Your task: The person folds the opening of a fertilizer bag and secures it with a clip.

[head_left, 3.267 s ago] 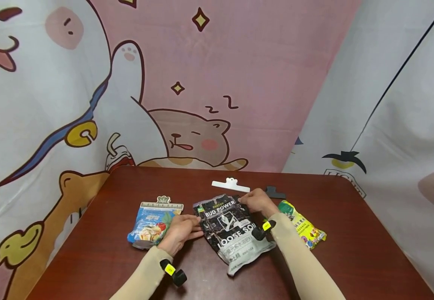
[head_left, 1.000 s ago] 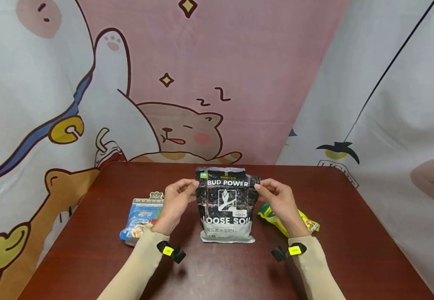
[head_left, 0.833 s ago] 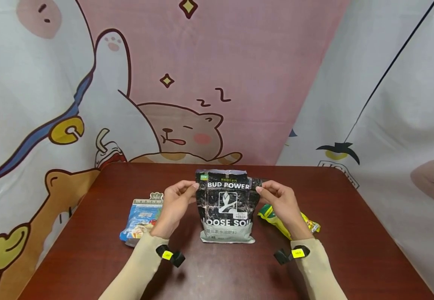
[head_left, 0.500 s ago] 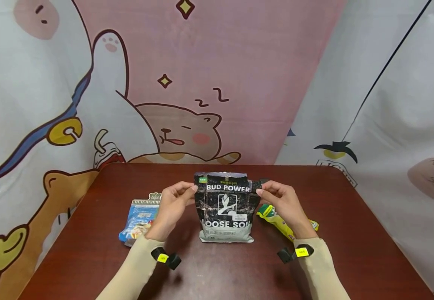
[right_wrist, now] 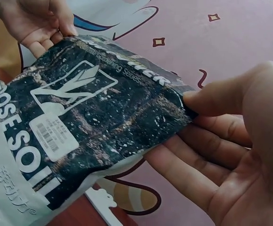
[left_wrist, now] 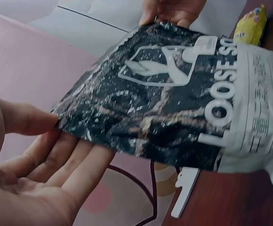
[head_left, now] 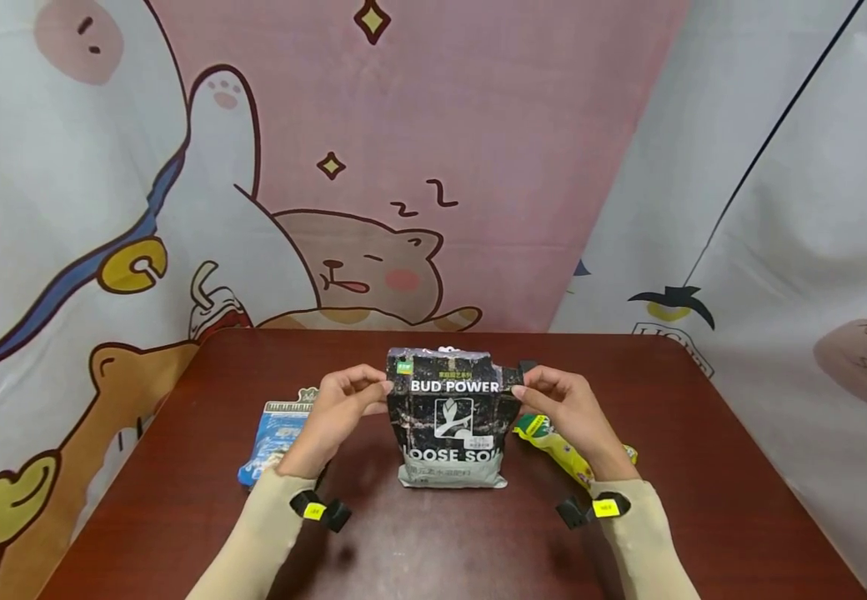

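A black and pale grey bag of loose soil (head_left: 433,437) stands upright at the middle of the table. My left hand (head_left: 338,415) pinches its upper left edge between thumb and fingers. On the opposite side, my right hand (head_left: 574,417) pinches the upper right edge the same way. Between the two hands the top of the bag is drawn out wide and tips back a little. Both wrist views show the thumb on the bag's printed front (left_wrist: 141,106) and the other fingers behind it. A white clip (right_wrist: 101,205) lies beyond the bag, mostly hidden by it in the head view.
To the left, a blue food packet (head_left: 274,442) wears a gold clip (head_left: 300,403) and is partly behind my left hand. A yellow and green packet (head_left: 553,442) lies beside my right wrist. A black clip (head_left: 527,365) peeks out behind the bag. Printed cloth (head_left: 523,167) hangs past the table's far edge.
The soil bag lay flat earlier and now stands upright, with both hands at its upper edges. Over the last second its top and both hands have sunk slightly, the top tilting back.
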`<state>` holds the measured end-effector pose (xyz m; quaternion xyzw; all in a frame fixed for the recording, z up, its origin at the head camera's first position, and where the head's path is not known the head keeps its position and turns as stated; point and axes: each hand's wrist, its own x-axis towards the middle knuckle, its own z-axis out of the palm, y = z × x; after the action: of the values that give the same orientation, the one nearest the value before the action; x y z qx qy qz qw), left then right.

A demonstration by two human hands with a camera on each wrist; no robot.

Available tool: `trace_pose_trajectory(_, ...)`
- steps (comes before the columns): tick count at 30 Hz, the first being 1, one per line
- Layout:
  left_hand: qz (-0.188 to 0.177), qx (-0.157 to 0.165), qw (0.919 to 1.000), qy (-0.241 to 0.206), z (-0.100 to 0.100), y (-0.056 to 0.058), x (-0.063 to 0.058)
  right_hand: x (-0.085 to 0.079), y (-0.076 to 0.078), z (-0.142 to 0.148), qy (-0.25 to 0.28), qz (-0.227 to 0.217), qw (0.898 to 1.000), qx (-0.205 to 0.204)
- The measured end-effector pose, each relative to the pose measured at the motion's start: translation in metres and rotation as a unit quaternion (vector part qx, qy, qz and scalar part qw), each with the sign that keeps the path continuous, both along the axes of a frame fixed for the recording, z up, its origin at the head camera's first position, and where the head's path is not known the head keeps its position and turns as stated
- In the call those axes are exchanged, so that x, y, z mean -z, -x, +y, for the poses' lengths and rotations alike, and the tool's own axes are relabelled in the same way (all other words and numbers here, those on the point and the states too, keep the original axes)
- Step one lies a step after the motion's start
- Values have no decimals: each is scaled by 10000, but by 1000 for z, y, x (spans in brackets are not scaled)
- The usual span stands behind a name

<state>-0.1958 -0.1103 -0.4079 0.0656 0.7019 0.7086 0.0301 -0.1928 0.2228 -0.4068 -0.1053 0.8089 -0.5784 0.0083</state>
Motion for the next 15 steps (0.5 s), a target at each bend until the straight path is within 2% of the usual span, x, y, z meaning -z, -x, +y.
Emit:
trace_pose_trajectory(4, 72, 149, 9997, 162, -4, 0, -2, -1, 0, 0, -59, 67, 9999, -105)
trace_pose_trajectory(8, 267, 167, 9988, 371, -5, -2, -2, -3, -2, 0, -233, 259, 9993, -127)
trace_pose_trajectory(15, 1190, 259, 9919, 362, -3, 0, 1, -5, -3, 1, -701, 965, 9928, -126)
